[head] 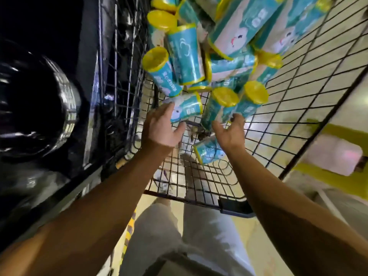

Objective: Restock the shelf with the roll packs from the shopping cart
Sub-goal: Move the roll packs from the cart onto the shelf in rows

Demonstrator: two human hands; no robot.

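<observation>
Several teal roll packs with yellow ends lie piled in the black wire shopping cart (278, 108). My left hand (161, 129) holds the end of one lying roll pack (187, 108), fingers over it and thumb under it. My right hand (231, 130) reaches with curved fingers to the lower end of a tilted roll pack (216, 108); the thumb and fingertips touch it without closing round it. Another roll pack (209, 150) lies on the cart floor under my right wrist. The shelf cannot be made out.
A dark fixture with shiny black wrapped goods (39, 108) stands close along the cart's left side. The cart's near rim (199, 202) is by my legs. Pale tiled floor shows through the mesh, and a yellow base with a pink pack (334, 156) lies at the right.
</observation>
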